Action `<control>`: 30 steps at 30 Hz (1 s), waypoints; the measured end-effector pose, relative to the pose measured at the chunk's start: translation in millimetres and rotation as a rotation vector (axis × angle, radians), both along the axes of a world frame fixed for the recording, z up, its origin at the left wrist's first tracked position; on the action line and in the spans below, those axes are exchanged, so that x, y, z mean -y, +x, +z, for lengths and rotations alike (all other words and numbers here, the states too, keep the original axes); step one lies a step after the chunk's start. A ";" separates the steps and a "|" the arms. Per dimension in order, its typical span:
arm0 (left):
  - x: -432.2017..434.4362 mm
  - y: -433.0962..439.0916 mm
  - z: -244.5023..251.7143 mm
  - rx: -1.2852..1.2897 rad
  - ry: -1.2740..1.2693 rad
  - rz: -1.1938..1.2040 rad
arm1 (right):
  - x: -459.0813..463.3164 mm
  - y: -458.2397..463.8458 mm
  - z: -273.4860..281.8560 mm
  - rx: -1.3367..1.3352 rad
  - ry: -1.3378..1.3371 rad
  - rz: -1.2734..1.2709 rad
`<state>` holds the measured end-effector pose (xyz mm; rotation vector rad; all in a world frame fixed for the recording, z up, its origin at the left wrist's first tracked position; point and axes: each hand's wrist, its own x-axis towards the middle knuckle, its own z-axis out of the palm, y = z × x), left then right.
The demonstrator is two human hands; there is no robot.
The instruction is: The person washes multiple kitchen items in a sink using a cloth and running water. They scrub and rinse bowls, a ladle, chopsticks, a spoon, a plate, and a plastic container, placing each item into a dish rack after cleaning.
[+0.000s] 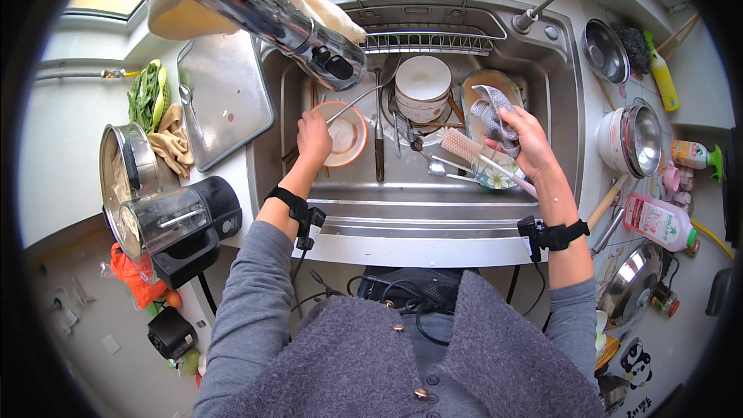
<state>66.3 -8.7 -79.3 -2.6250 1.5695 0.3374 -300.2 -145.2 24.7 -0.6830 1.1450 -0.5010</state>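
My left hand point(314, 138) is closed around the handle of a metal ladle point(359, 100), whose shaft slants up to the right across an orange-rimmed bowl point(347, 134). In my right hand point(527, 142) is a crumpled grey cloth point(494, 116), held above a patterned oval dish point(493, 179) in the sink. A pink-bristled bottle brush point(461, 145) lies below that hand, its pale handle passing over the dish. Between my hands stand stacked white bowls point(423, 84). A dark-handled utensil point(379, 151) and several spoons point(438, 168) rest on the basin floor.
A chrome faucet point(284, 29) draped with a cream towel point(174, 6) juts over the sink point(406, 190). A wire rack point(429, 42) lines the back. Left are a cutting board point(232, 93) and a blender jug point(168, 220); right, stacked bowls point(630, 139) and a detergent bottle point(656, 223).
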 end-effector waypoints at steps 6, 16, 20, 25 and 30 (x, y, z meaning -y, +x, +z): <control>8.5 -47.0 4.6 -0.217 -0.246 -0.346 | 9.7 -12.8 5.7 0.010 -0.029 -0.034; -2.2 -51.4 18.8 -0.368 -0.384 0.017 | 13.7 -39.6 12.6 0.066 -0.032 -0.084; -9.7 16.0 8.4 -0.236 -0.076 0.232 | 11.0 -37.7 8.8 0.086 -0.010 -0.099; -12.5 40.8 -28.4 -0.196 0.098 0.454 | 3.9 -30.5 10.0 0.113 0.003 -0.055; -17.9 38.6 -43.9 -0.412 0.060 0.536 | 0.9 -22.9 14.9 0.041 -0.005 -0.052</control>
